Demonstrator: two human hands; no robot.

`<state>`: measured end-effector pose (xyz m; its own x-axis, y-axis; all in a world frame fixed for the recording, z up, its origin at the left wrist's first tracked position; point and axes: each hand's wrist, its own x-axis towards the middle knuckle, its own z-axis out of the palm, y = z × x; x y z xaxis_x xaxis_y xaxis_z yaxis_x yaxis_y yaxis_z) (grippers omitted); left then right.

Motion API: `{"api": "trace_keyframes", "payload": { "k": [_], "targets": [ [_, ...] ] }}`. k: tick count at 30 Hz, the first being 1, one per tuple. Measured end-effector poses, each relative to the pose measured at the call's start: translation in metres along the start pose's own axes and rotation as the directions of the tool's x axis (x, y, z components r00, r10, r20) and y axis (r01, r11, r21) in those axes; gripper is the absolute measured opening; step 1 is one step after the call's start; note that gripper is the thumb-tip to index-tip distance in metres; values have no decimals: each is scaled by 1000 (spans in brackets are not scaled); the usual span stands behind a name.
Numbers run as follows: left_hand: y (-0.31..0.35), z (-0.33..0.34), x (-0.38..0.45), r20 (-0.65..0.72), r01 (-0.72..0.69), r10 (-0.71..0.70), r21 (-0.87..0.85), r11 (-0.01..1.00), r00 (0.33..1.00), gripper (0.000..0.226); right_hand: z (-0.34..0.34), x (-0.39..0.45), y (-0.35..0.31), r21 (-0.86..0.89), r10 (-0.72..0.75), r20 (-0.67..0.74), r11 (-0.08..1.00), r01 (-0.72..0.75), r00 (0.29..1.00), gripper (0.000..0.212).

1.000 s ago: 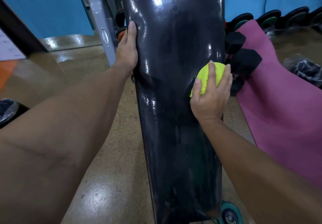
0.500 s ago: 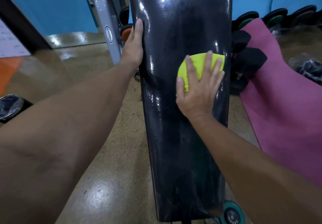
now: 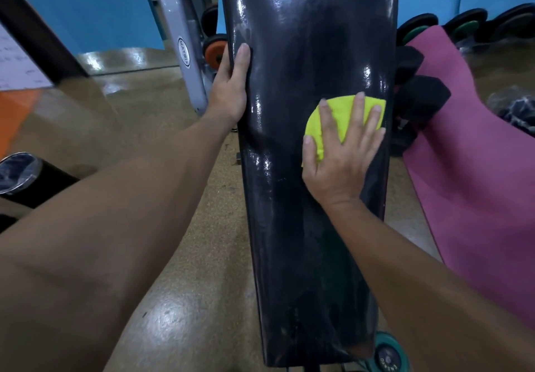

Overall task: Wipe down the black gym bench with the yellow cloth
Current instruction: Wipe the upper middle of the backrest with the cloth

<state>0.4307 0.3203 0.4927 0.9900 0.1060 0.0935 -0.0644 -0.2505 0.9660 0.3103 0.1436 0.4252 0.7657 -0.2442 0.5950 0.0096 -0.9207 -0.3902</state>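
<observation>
The right hand (image 3: 341,151) lies flat with fingers spread wide, pressing the folded yellow cloth (image 3: 341,117) against the right side of the glossy black padded gym bench (image 3: 304,227), which runs up the middle of the frame. The left hand (image 3: 230,88) is open, palm against the bench's left edge, fingers straight. Right of the bench lie black hex dumbbells (image 3: 419,96) and a pink exercise mat (image 3: 477,169); a grey metal frame (image 3: 182,41) stands at upper left.
</observation>
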Motion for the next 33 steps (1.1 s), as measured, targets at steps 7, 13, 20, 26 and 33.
{"api": "trace_keyframes", "payload": {
  "k": [7, 13, 20, 26, 33],
  "targets": [
    [2, 3, -1, -33, 42, -42, 23, 999, 999, 58, -9, 1, 13, 15, 126, -13, 992, -126, 992, 58],
    [2, 5, -3, -41, 57, -55, 39, 998, 998, 59, -3, -12, 5, -32, -69, 45, 997, 71, 997, 56],
    [6, 4, -7, -41, 85, -82, 53, 995, 996, 63, -6, -4, 17, 21, 176, -21, 984, -176, 984, 59],
    [9, 3, -11, -23, 77, -76, 52, 996, 997, 63, -1, -24, 2, 15, -92, 62, 996, 91, 994, 54],
    [14, 2, -16, 3, 56, -57, 50, 997, 998, 56, -3, -8, -7, 34, 97, -7, 995, -96, 995, 57]
  ]
}}
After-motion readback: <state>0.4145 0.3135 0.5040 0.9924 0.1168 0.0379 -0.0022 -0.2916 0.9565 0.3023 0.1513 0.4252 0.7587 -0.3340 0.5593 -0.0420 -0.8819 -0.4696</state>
